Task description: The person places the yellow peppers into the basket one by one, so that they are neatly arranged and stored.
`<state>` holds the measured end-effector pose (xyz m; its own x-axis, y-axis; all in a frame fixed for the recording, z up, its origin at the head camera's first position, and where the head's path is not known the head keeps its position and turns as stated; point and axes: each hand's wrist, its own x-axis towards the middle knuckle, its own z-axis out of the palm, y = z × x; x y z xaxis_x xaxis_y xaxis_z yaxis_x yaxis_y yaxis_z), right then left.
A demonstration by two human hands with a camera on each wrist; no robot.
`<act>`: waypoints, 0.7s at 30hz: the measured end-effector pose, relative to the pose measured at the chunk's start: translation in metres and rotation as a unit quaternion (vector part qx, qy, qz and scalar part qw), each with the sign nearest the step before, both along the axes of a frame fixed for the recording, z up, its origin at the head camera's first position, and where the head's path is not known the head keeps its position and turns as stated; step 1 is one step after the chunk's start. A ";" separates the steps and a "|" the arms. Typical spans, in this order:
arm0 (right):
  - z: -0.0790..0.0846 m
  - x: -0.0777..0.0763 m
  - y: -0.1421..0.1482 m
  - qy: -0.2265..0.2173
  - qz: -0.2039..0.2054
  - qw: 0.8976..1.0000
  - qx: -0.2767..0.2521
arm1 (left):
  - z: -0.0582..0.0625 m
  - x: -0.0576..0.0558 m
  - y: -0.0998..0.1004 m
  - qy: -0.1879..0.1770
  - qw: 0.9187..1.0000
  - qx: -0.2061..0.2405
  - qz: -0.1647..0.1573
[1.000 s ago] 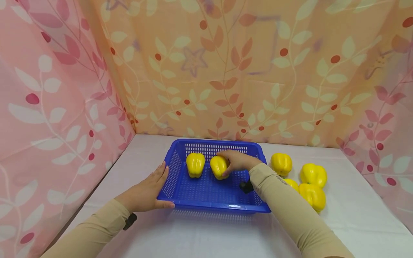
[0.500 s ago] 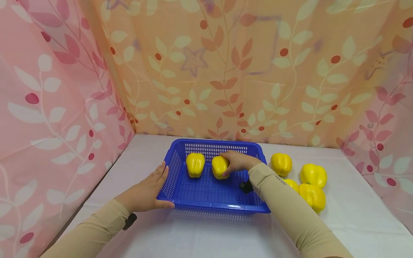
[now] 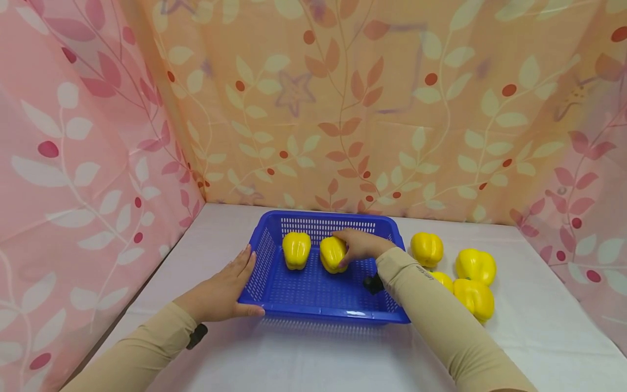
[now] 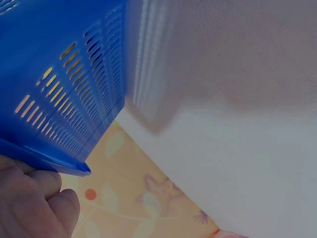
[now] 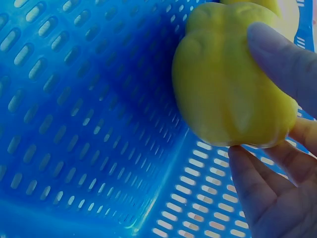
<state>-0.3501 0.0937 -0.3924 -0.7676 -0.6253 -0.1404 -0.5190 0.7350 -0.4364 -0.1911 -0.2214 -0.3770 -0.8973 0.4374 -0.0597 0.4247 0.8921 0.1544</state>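
Observation:
A blue slotted basket stands on the white tabletop. Inside it, my right hand grips a yellow bell pepper, thumb on one side and fingers on the other, as the right wrist view shows. To its left in the basket sits another yellow bell pepper, which no hand touches. My left hand rests against the basket's left rim with fingers extended, its thumb at the front left corner. In the left wrist view, fingers lie against the rim.
Right of the basket lie several more yellow bell peppers, among them one near its back corner, one farther right and one in front. My right sleeve partly covers this group. Patterned curtains enclose the table.
The gripped bell pepper shifts slightly right, then slightly back left with my right hand, staying within the basket. My left hand and the other peppers hold their places.

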 end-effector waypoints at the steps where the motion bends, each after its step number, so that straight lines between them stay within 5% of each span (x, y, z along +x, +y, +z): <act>1: 0.000 0.000 0.000 0.005 0.001 1.000 0.000 | 0.000 0.000 0.000 0.001 1.000 0.001 -0.001; 21: 0.000 -0.002 -0.003 0.023 0.008 1.000 0.000 | -0.001 0.000 -0.001 -0.004 1.000 0.004 0.002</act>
<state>-0.3516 0.0911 -0.3921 -0.7636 -0.6370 -0.1052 -0.5500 0.7272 -0.4107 -0.1915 -0.2222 -0.3776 -0.8989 0.4336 -0.0631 0.4190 0.8927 0.1658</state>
